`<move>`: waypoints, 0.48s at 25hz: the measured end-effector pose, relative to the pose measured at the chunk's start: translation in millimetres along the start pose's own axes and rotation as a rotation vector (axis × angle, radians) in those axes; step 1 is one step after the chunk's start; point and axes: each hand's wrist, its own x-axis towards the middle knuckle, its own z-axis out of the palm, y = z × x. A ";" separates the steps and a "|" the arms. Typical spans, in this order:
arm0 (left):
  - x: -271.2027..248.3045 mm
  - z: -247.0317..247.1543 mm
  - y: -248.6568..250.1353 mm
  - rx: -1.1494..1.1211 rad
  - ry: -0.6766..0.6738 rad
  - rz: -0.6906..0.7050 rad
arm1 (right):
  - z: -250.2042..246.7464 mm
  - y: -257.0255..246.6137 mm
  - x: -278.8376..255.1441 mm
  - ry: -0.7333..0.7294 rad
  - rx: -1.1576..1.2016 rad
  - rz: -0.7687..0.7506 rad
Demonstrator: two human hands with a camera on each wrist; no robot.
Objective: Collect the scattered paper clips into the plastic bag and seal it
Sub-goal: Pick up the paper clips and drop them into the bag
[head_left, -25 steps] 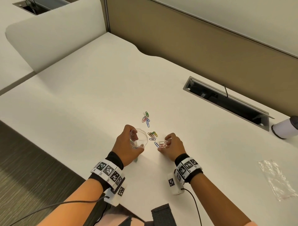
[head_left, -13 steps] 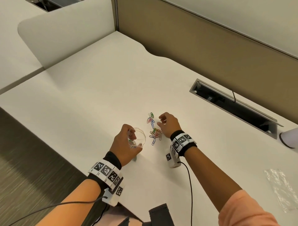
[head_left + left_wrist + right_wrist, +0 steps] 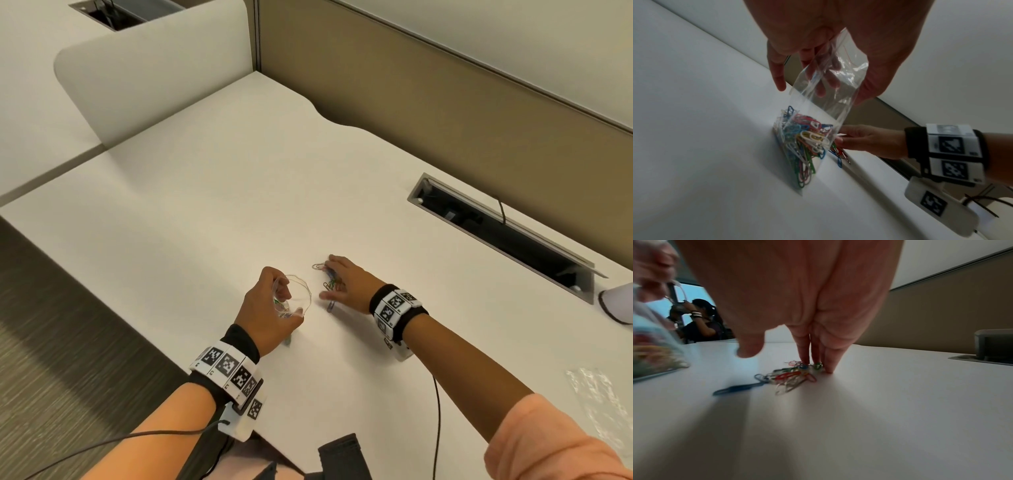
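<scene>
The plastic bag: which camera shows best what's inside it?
The left wrist view: the plastic bag hangs close up, coloured clips filling its bottom. The head view shows only its open mouth from above; the right wrist view shows a blur at the left edge.

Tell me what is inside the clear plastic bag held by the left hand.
The clear plastic bag holds many coloured paper clips piled at its bottom. The left hand covers part of its top, and an exact count cannot be made.

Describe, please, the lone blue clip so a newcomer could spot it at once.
On the white desk, find the right hand with its fingertips down beside a small pile of clips. The blue clip lies flat just outside that pile, nearer the bag; it is dark and apart, not tangled.
</scene>
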 end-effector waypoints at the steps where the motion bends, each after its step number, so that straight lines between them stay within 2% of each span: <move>1: 0.2 1.0 0.5 -0.001 -0.004 0.002 | 3.1 1.0 -9.4 -0.010 -0.025 -0.002; 4: 1.6 4.8 2.3 0.000 -0.022 0.010 | 14.7 1.3 -27.1 0.039 -0.040 0.016; 8: 2.7 9.6 5.8 -0.006 -0.042 0.024 | 27.4 -1.1 -39.0 0.209 -0.003 0.042; 12: 1.5 15.6 9.6 -0.012 -0.067 0.037 | 31.2 -0.7 -48.3 0.260 0.008 0.079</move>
